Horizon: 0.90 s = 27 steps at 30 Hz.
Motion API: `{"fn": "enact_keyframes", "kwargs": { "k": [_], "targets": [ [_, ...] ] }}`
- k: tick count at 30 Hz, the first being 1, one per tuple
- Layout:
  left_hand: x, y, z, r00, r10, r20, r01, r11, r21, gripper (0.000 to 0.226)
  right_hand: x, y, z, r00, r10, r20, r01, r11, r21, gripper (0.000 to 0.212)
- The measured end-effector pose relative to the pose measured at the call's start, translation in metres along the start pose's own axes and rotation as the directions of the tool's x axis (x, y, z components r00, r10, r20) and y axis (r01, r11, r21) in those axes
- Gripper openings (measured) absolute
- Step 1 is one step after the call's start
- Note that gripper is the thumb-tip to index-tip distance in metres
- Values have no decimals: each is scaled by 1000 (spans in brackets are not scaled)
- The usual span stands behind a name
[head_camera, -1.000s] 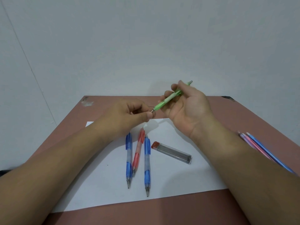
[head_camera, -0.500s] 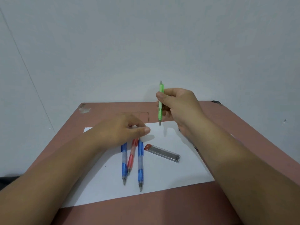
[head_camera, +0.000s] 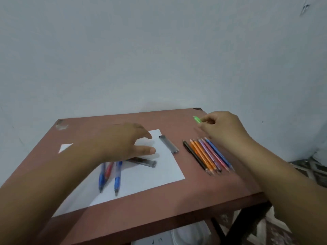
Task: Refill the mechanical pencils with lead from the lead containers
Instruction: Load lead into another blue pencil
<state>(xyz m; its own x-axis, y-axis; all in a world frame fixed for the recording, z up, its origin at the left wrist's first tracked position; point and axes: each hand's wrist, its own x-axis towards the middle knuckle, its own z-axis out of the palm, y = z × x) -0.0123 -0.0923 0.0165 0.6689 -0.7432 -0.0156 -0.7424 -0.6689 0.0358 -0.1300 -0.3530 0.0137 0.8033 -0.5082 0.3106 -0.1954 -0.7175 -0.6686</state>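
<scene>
- Your right hand point(head_camera: 221, 128) pinches the green pencil point(head_camera: 196, 119) over the table's far right corner; only its tip shows, the frame is blurry.
- Your left hand point(head_camera: 123, 142) hovers over the white paper point(head_camera: 150, 175), fingers loosely spread, holding nothing.
- Table point(head_camera: 177, 206): the paper carries two blue pencils point(head_camera: 117, 179) flanking a red pencil point(head_camera: 108, 171), plus a lead container point(head_camera: 144, 162) near your left thumb.
- Second lead container point(head_camera: 169, 144) straddles the paper's right edge; a row of finished pencils point(head_camera: 208, 156) lies just right of it.
- Handling, my guess: pencils are light, stiff, smooth plastic, so grip mid-barrel. Containers are small and slick; pinch the long sides. Leads snap easily.
</scene>
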Motion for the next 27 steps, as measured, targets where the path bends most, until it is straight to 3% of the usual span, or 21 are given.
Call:
{"fn": "enact_keyframes", "kwargs": {
  "k": [6,10,13,21,27],
  "targets": [
    [14,82,26,974,179,-138,-194,975,-108,62,-8,55,-13,992,107,-71,-123,954,-272,27],
    [22,106,37,956,225,-191,-245,965,-92,62,-17,63,-9,992,123,-11,-122,963,-242,36],
    [23,111,44,961,212,-175,-236,963,-128,73,-22,62,1,995,104,14,-94,943,-319,36],
    [27,114,51,941,315,-122,-329,937,-116,75,-33,51,13,1000,23,17,-13,902,-432,32],
    [34,114,51,945,301,-124,-314,944,-103,79,-35,53,14,1000,17,-1,-16,914,-405,32]
  ]
}}
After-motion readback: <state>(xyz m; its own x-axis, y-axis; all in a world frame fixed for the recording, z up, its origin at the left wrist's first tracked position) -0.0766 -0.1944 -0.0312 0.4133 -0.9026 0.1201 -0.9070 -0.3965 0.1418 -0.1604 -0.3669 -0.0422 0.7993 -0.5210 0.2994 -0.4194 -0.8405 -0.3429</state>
